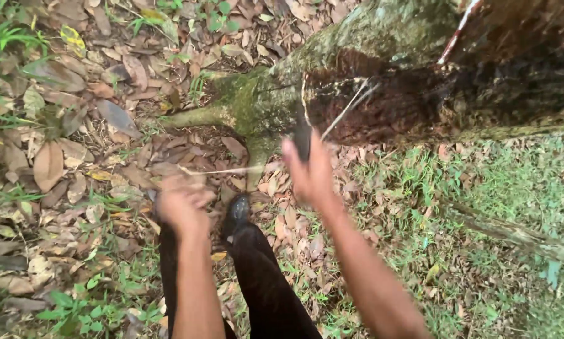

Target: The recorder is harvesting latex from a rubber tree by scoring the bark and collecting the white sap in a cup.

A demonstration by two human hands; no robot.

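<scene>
A mossy tree trunk (357, 37) rises from the ground ahead of me, with a dark, wet cut panel (395, 103) in its bark. My right hand (310, 172) is raised just below the panel's left edge, shut on a dark tool handle (302, 137) that points up at the bark. A thin pale strand (338, 116) runs from the panel down-left past that hand. My left hand (181, 204), blurred, is closed at the strand's lower end (222, 169).
Dry brown leaves (75, 150) cover the ground at left, and green grass (495, 207) lies at right. My dark trouser leg (263, 282) and black shoe (237, 213) stand near the root. A fallen branch (520, 235) lies on the grass at the right.
</scene>
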